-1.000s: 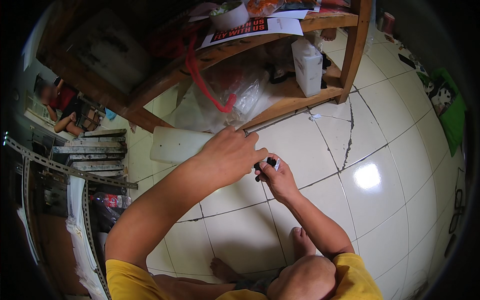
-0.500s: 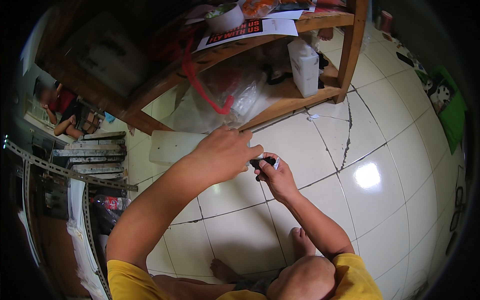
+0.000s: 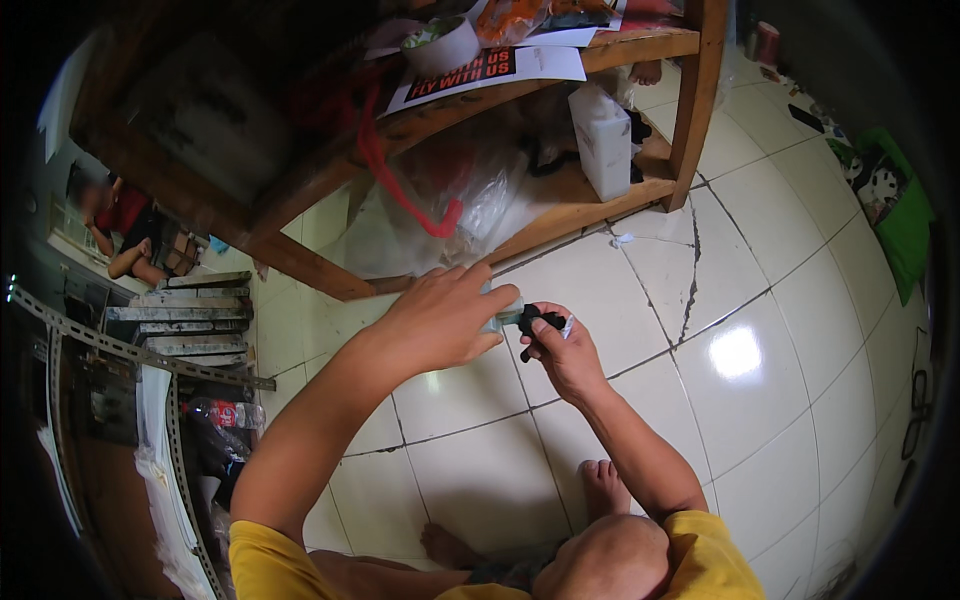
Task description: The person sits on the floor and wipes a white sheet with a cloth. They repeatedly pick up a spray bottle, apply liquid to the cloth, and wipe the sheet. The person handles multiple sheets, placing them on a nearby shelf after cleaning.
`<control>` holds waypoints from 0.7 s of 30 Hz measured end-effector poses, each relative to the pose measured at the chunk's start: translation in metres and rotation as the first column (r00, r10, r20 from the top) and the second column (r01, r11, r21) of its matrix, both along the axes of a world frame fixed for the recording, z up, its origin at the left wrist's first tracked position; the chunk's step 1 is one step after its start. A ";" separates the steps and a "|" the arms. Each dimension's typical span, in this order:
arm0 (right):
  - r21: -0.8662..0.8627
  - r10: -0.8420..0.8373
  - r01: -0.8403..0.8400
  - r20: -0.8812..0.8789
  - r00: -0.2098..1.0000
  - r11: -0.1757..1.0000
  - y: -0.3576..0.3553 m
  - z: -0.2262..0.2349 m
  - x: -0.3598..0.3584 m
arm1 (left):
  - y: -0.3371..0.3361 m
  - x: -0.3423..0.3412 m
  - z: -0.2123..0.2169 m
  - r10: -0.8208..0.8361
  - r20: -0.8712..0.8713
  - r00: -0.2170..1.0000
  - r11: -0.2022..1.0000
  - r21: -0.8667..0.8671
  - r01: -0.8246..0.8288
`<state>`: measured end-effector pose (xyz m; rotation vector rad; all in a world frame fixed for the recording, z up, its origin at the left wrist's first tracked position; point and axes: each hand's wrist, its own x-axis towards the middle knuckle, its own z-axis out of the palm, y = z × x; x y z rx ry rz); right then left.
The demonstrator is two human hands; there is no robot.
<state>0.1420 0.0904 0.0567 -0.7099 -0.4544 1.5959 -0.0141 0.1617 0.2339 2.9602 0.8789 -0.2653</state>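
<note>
Over a white tiled floor (image 3: 760, 270), two hands meet just in front of a low wooden shelf (image 3: 560, 205). The left hand (image 3: 440, 315) pinches a small pale object (image 3: 505, 315), mostly hidden by its fingers. The right hand (image 3: 560, 350), touching it on the right, grips a small black item (image 3: 540, 322). A clear plastic bag (image 3: 470, 200) sits on the shelf just beyond.

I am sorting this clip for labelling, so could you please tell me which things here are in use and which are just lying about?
In use:
left hand
right hand
small black object in the right hand's grip
pale piece at the left fingertips

Lying about:
white carton on the wooden shelf
clear plastic bag
tape roll
metal rails
</note>
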 end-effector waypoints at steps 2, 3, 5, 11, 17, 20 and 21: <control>0.033 -0.049 0.050 -0.051 0.998 0.998 0.004 -0.001 0.012 | 0.002 -0.005 -0.013 0.139 0.232 0.963 0.980 -0.169 -0.100; 0.048 -0.075 0.079 -0.079 0.994 0.996 0.005 0.002 0.020 | 0.005 -0.006 -0.020 0.218 0.334 0.917 0.956 -0.261 -0.132; 0.062 -0.126 0.134 -0.117 0.985 0.989 0.007 0.011 0.034 | 0.013 -0.005 -0.032 0.320 0.455 0.831 0.927 -0.331 -0.176; 0.038 -0.213 0.216 -0.075 0.974 0.976 -0.008 0.000 0.074 | 0.063 0.034 -0.070 0.551 0.757 0.351 0.833 -0.521 -0.183; -0.108 -0.215 0.209 -0.044 0.976 0.972 -0.045 -0.036 0.091 | 0.129 0.096 -0.093 0.512 0.838 0.189 0.826 -0.419 -0.377; -0.163 -0.135 0.135 0.010 0.991 0.977 -0.057 -0.049 0.086 | 0.152 0.119 -0.097 0.509 0.854 0.110 0.799 -0.422 -0.429; -0.207 -0.126 0.131 0.039 0.991 0.969 -0.061 -0.052 0.081 | 0.159 0.124 -0.102 0.509 0.852 0.119 0.798 -0.415 -0.437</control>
